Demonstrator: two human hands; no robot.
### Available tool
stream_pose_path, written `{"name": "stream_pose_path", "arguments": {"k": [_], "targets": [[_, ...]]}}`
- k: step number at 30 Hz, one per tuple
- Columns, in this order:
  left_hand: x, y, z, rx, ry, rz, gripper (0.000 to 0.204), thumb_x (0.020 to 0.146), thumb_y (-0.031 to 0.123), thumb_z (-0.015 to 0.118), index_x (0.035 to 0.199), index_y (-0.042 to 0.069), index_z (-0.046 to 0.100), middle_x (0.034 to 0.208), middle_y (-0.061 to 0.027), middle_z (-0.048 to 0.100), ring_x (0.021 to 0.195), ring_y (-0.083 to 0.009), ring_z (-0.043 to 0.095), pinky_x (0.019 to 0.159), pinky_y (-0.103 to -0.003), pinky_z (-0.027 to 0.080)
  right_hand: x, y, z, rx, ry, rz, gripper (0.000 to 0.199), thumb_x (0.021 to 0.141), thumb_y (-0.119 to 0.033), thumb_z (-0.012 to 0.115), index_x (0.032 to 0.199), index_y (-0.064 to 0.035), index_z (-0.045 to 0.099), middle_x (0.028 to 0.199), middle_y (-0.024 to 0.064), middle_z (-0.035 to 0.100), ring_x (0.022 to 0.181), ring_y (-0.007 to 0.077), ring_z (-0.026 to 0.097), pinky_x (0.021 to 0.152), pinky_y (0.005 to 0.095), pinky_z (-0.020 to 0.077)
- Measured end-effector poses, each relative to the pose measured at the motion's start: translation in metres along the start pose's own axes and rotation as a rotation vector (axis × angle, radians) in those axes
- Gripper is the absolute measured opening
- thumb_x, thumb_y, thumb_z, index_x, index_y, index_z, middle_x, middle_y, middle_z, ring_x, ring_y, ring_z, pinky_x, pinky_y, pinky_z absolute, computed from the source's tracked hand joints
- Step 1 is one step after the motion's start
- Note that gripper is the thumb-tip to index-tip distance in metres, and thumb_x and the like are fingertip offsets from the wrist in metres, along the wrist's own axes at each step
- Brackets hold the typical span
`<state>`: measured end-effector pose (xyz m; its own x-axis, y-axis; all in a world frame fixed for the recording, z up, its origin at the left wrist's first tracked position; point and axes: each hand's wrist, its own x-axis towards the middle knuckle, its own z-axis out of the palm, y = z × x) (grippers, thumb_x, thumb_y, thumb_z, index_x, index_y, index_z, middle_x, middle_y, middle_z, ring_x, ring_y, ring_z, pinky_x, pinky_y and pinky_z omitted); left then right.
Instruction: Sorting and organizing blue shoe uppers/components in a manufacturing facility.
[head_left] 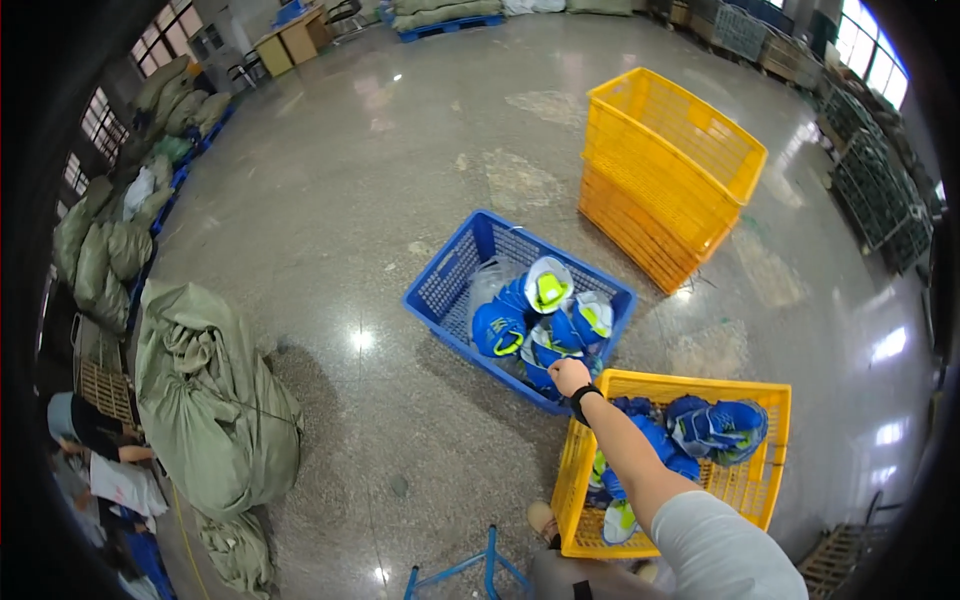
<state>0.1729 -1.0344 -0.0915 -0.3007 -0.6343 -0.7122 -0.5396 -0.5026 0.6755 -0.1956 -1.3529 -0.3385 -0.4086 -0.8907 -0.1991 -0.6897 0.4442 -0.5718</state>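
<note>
My right hand (570, 377) reaches over the near right end of a blue plastic basket (445, 330), a dark band on its wrist. Its fingers are curled closed beside the blue shoe uppers (565, 325); whether one is in its grip is hidden. These pieces have white linings and lime-green parts, and clear plastic (485, 290) lies at their left. Under my forearm stands a yellow crate (690, 383) holding more blue pieces, among them a laced shoe upper (735, 425) at the right. My left hand is out of the picture.
Stacked yellow crates (660, 190) stand beyond the blue basket. A big green sack (215, 410) sits at the left. Blue metal legs (490, 560) rise near my feet. Other people (110, 480) are at the far left; sacks on blue pallets (450, 28) line the walls.
</note>
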Motion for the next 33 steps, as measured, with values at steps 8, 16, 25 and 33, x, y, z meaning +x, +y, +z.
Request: {"name": "stream_pose_path", "arguments": {"k": [8, 16, 25, 33], "targets": [[0.022, 0.049, 0.077, 0.112, 0.013, 0.281, 0.021, 0.087, 0.012, 0.057, 0.104, 0.001, 0.058, 0.092, -0.0052, 0.063, 0.08, -0.0109, 0.058, 0.074, -0.025, 0.047, -0.233, 0.079, -0.087, -0.02, -0.731, -0.26, 0.029, 0.072, -0.027, 0.059, 0.098, -0.0157, 0.067, 0.089, 0.0151, 0.066, 0.083, 0.0327, 0.062, 0.072, 0.0411, 0.0494], [-0.023, 0.081, 0.339, 0.288, -0.286, 0.405, 0.023, 0.088, 0.013, 0.056, 0.107, 0.0, 0.057, 0.096, -0.007, 0.063, 0.085, -0.0132, 0.06, 0.077, -0.026, 0.047, -0.614, 0.348, -0.267, 0.179, -0.758, -0.056, 0.034, 0.085, -0.032, 0.048, 0.109, -0.0106, 0.06, 0.099, 0.0178, 0.063, 0.094, 0.0347, 0.059, 0.082, 0.0428, 0.046], [-0.167, 0.087, 0.705, 1.081, -1.64, 0.74, 0.039, 0.086, 0.023, 0.053, 0.121, 0.005, 0.05, 0.112, -0.0157, 0.058, 0.105, -0.0311, 0.055, 0.091, -0.036, 0.042, -1.038, 0.634, -0.469, 0.133, 0.668, 1.2, 0.016, 0.073, -0.007, 0.056, 0.085, -0.0022, 0.065, 0.084, 0.0179, 0.064, 0.08, 0.0327, 0.062, 0.072, 0.0376, 0.0498], [0.027, 0.025, 0.796, 1.176, -0.899, 0.593, 0.041, 0.082, 0.034, 0.052, 0.113, 0.008, 0.058, 0.107, -0.0145, 0.062, 0.099, -0.0287, 0.06, 0.084, -0.037, 0.047, -0.973, 0.699, -0.536, 0.073, 0.209, 1.014, 0.023, 0.076, -0.029, 0.056, 0.085, -0.0134, 0.07, 0.087, 0.0114, 0.066, 0.084, 0.0304, 0.063, 0.077, 0.0406, 0.0502]]}}
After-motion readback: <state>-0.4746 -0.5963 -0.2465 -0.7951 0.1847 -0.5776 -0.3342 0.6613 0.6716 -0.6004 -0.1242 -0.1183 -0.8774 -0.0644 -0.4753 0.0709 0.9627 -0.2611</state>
